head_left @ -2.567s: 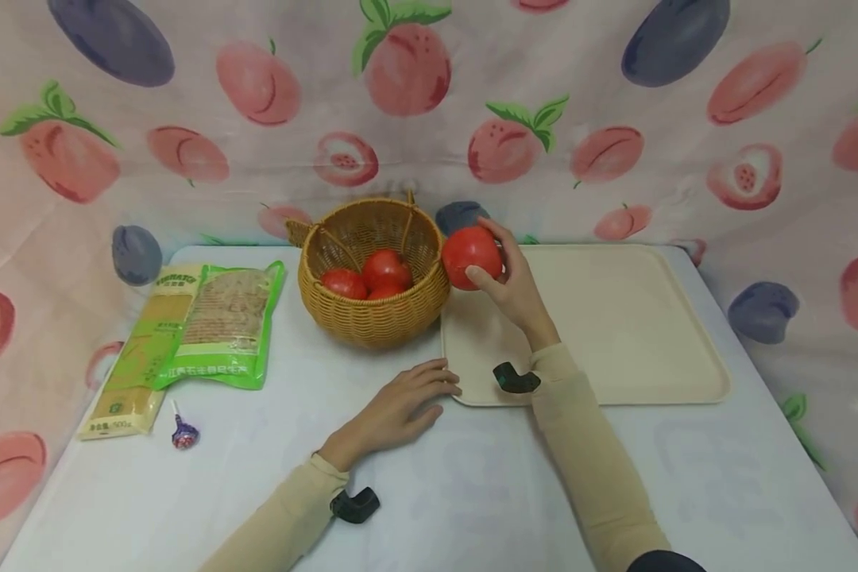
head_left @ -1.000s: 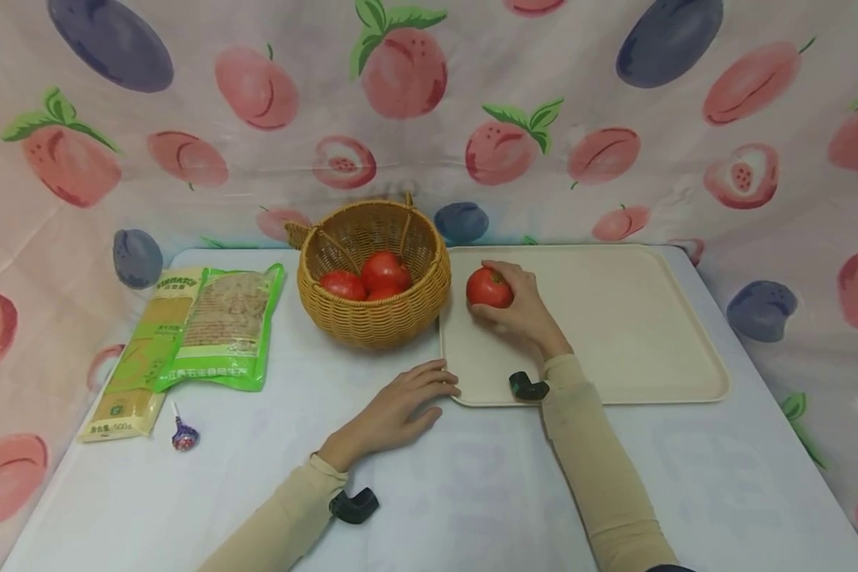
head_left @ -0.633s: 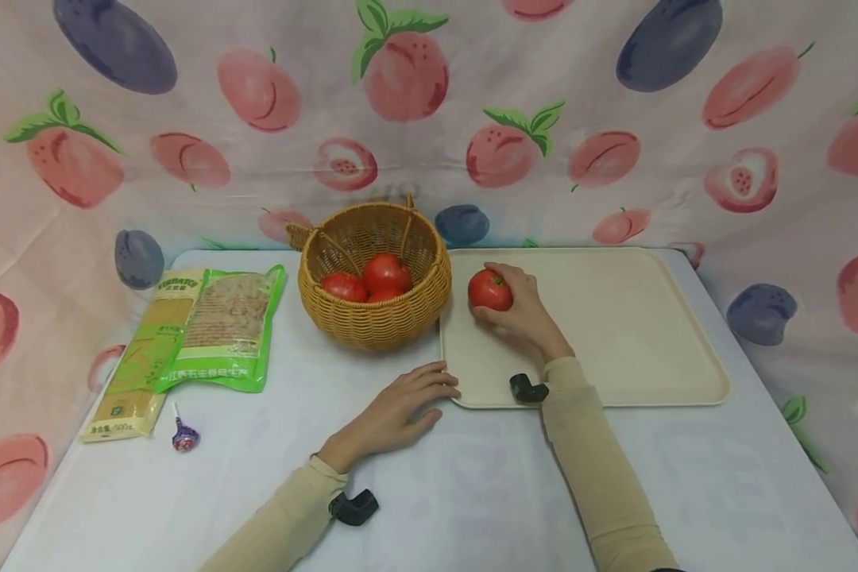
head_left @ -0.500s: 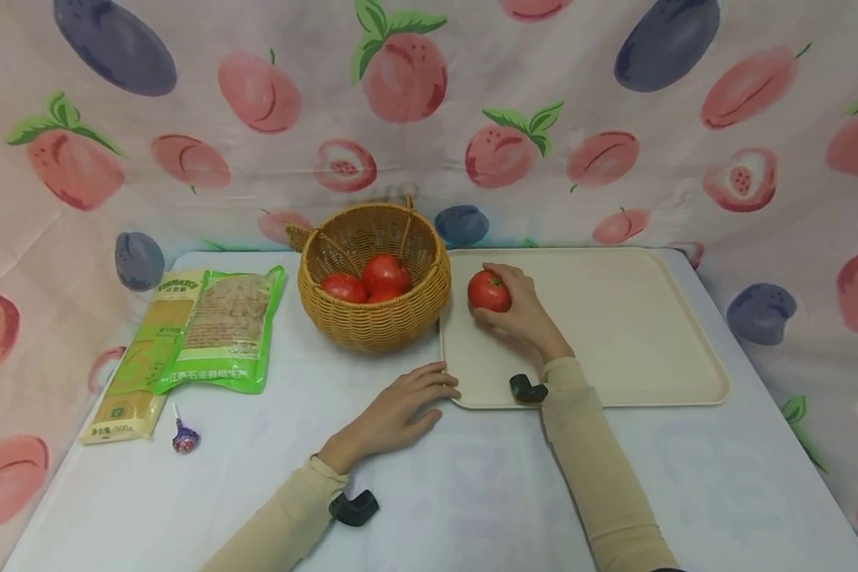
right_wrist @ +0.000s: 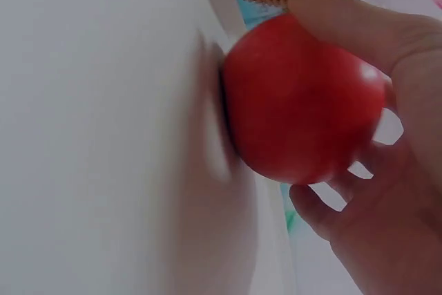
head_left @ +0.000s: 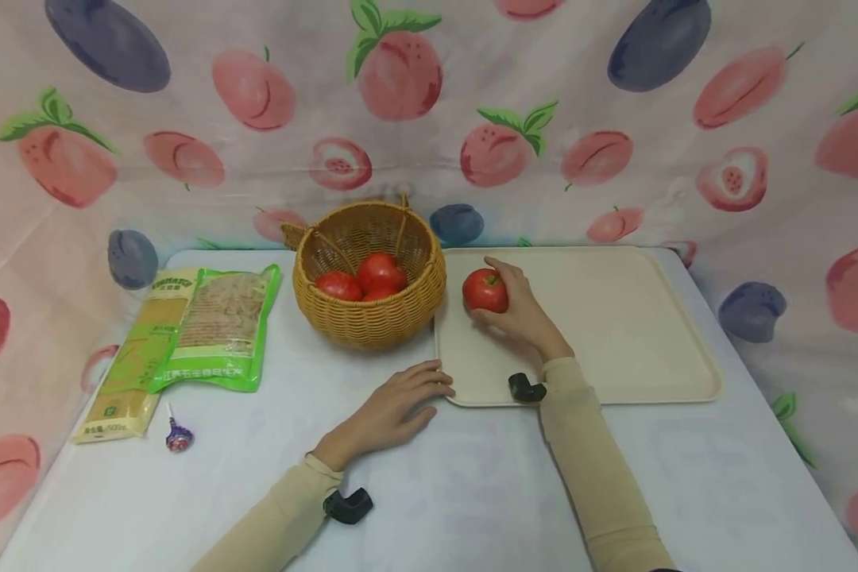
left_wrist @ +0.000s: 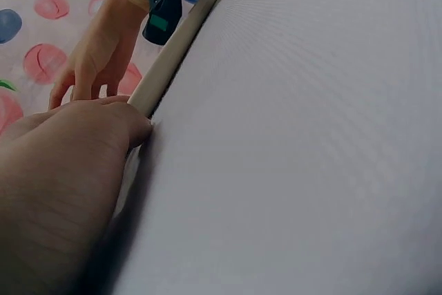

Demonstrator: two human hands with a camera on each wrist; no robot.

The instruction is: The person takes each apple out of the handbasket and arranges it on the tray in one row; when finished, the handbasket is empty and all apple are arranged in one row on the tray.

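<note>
Red fruit (right_wrist: 300,101) within grip (right_wrist: 400,191), on tray (right_wrist: 90,143)

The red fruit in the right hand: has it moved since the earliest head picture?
Yes: the red fruit has come down onto the tray, farther right of the basket.

1. I see a smooth, glossy red fruit (head_left: 484,291).
2. The basket (head_left: 368,319) is rough, woven wicker.
3. To me, the tray (head_left: 636,342) looks like smooth, matt plastic.
4. The green-edged packet (head_left: 222,330) and yellow packet (head_left: 125,389) are shiny plastic film.
5. Matt, lightly creased cloth forms the printed backdrop (head_left: 429,151).
</note>
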